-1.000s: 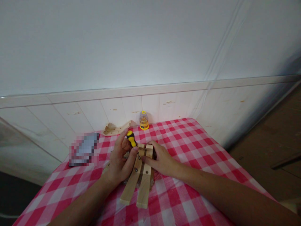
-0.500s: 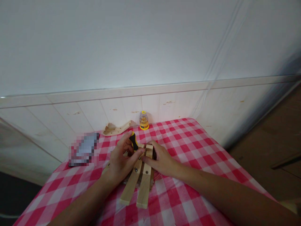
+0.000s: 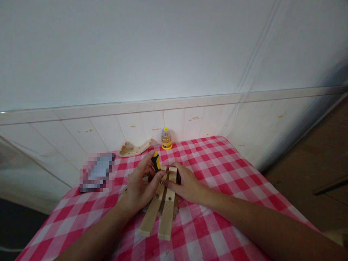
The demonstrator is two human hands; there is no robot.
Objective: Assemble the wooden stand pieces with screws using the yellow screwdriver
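My left hand (image 3: 141,183) is closed on the black-and-yellow handle of a screwdriver (image 3: 156,161), which stands nearly upright. Its tip is hidden behind the thumb, over the far end of a wooden assembly. Two pale wooden bars (image 3: 168,217) of that assembly reach toward me side by side, with dark screw heads along them. My right hand (image 3: 186,183) grips the far end of the right-hand bar, thumb on top and fingers around its outer side. Under the bars lies something in clear plastic, mostly covered.
A curved wooden piece (image 3: 134,149) and a yellow-based clear bit case (image 3: 166,139) stand along the wall at the table's back. A blurred-out, dark-edged flat object (image 3: 99,172) lies at left. The table wears a red-and-white checked cloth (image 3: 214,217).
The screwdriver handle has turned in my left fingers, showing more yellow on its right side. My right hand and the wooden bars have stayed in place.
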